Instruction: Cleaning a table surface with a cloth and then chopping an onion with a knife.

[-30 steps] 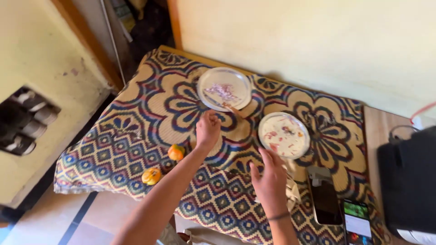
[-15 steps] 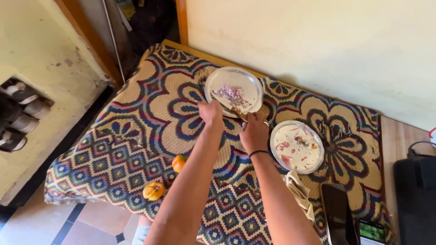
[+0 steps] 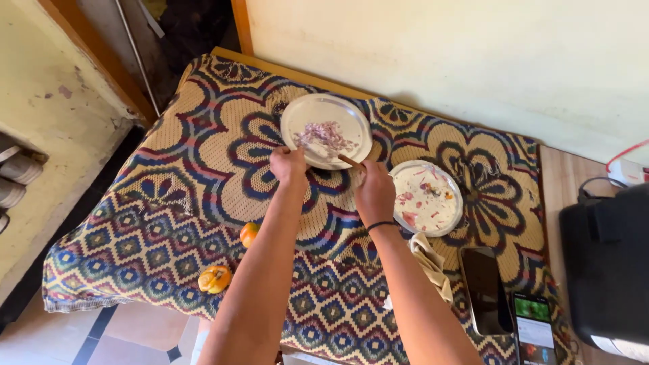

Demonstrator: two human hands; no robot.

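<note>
Both your hands have moved to the far plate [image 3: 326, 131]: left hand [image 3: 289, 166] grips its rim, right hand [image 3: 374, 192] closed on a knife [image 3: 345, 159].

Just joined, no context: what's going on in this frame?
A person leans over a table covered with a patterned cloth. The left hand grips the rim of a round plate holding chopped onion. The right hand holds a wooden-handled tool over that plate. A second, smeared plate sits to the right, two phones nearby.
</note>
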